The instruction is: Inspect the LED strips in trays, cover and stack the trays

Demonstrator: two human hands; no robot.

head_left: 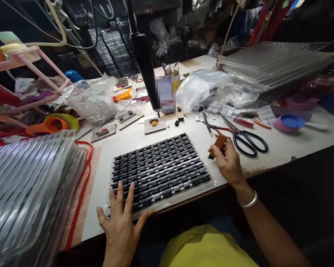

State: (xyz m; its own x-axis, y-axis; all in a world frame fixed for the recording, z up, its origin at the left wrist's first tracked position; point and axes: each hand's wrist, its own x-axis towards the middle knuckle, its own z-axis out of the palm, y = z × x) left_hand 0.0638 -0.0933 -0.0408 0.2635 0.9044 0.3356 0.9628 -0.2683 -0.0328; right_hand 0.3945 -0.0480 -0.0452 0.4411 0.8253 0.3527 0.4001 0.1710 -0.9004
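Observation:
A clear plastic tray filled with rows of small black parts (161, 167) lies flat on the white table near its front edge. Over the tray's near left corner my left hand (122, 222) is spread, fingertips resting on the tray or its parts. My right hand (228, 161), with a silver bangle on the wrist, is raised just right of the tray. Between its thumb and fingers it grips a brown block (219, 144), with a small dark edge showing at its lower end. What the block is exactly, I cannot make out.
Stacked clear trays (30, 196) stand at left beside a red strap (79, 200). Scissors (247, 141) and tweezers (207, 124) lie at right. Beyond the tray are a small fixture plate (155, 126), a dark upright tool (144, 63), plastic bags (206, 89) and a blue-purple bowl (289, 121).

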